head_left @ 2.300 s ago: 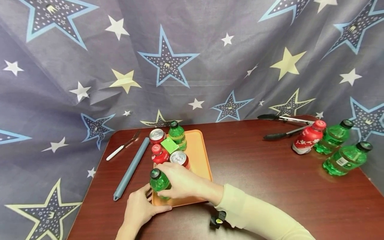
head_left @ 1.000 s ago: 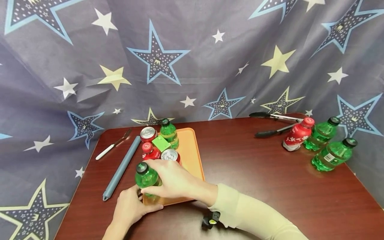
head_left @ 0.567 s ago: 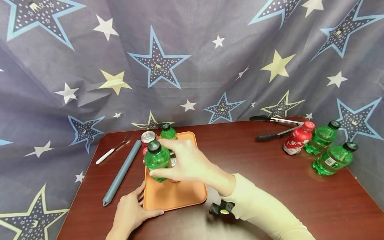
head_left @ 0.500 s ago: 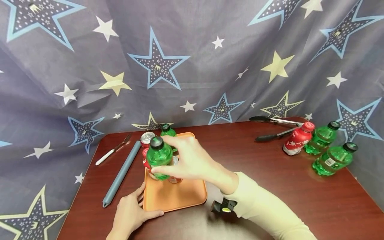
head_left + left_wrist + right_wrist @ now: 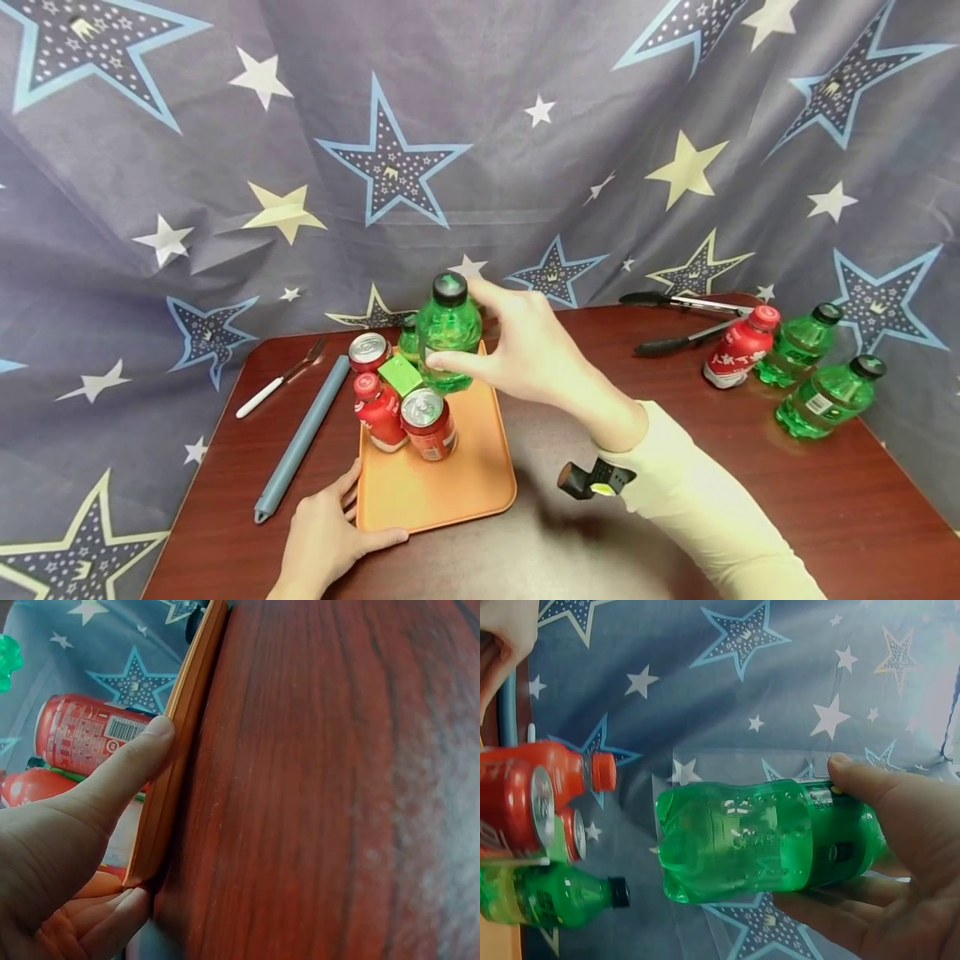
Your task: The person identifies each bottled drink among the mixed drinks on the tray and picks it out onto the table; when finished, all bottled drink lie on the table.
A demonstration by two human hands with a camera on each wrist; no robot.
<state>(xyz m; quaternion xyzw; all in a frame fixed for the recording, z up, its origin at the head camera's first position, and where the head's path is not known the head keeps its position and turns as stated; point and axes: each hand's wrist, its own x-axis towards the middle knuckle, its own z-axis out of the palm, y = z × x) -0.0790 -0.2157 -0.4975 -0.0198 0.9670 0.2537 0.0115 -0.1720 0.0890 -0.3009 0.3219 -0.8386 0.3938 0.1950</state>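
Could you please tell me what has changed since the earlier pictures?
The right hand has carried a green plastic bottle with a black cap up from the near left corner of the orange rectangular tray, farther back and rightward, holding it throughout. The left hand stays at that corner, and the nearer red cylindrical metal can remains standing on the tray.

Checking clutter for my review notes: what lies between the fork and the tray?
A blue-grey rod lies between the fork and the tray; the head view shows this.
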